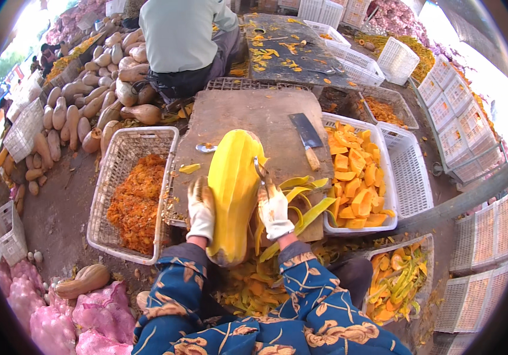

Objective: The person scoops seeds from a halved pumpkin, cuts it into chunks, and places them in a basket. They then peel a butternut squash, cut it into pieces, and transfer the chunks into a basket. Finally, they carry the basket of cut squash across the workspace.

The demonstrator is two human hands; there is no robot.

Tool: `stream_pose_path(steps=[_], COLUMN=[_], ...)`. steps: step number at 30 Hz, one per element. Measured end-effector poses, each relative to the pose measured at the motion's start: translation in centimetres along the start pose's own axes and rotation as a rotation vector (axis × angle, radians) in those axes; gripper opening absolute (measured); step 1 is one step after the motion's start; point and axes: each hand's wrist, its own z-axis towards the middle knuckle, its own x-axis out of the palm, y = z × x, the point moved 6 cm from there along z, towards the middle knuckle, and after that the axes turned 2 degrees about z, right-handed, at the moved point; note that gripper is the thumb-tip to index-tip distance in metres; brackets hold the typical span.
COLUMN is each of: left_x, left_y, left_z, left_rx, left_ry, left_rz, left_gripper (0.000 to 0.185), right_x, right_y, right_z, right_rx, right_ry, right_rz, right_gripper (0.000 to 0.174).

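A large pumpkin (232, 191), its skin pared to bright yellow over most of the visible side, lies lengthwise at the near edge of a wooden board (254, 108). My left hand (201, 208), in a stained white glove, presses flat against its left side. Gloved too, my right hand (273, 208) grips a metal peeler (260, 171), whose head touches the pumpkin's upper right side. Long peel strips (311, 217) hang beside that hand. Farther up the board are a cleaver (305, 131) with a wooden handle and a metal spoon (206, 147).
A crate of orange pulp (136, 204) stands left, and a crate of pumpkin chunks (358, 177) right. Peelings (254, 284) cover the ground below. A co-worker (183, 40) sits ahead beside another board (289, 49). Whole pumpkins (98, 88) are heaped at left; a metal pole (453, 204) slants in from the right.
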Motion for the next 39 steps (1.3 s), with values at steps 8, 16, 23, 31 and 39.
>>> stream_pose_path(steps=[8,16,23,31,39], left_x=[0.9,3.1,3.9,4.1,3.2], left_y=[-3.3,-7.0,-6.9,-6.0,-4.3], left_z=[-1.3,-4.1,-4.7,-4.6,-5.0], left_rx=[-0.120,0.116,0.120,0.139,-0.024], left_ry=[0.083,0.239,0.363,0.303,0.098], left_rz=[0.140,0.649,0.678,0.629,0.305], left_gripper=[0.050,0.092,0.094,0.092,0.089], right_x=[-2.1,-2.0,-4.2,-3.7,-1.0], right_y=[0.5,1.4,1.8,1.6,4.0], right_z=[-0.3,-0.8,-3.1,-2.7,0.2], right_rx=[-0.015,0.050,0.113,0.150,-0.011], right_ry=[0.056,0.064,-0.003,0.006,0.098], right_rz=[-0.031,0.022,0.024,0.018,-0.202], right_gripper=[0.055,0.058,0.059,0.055,0.055])
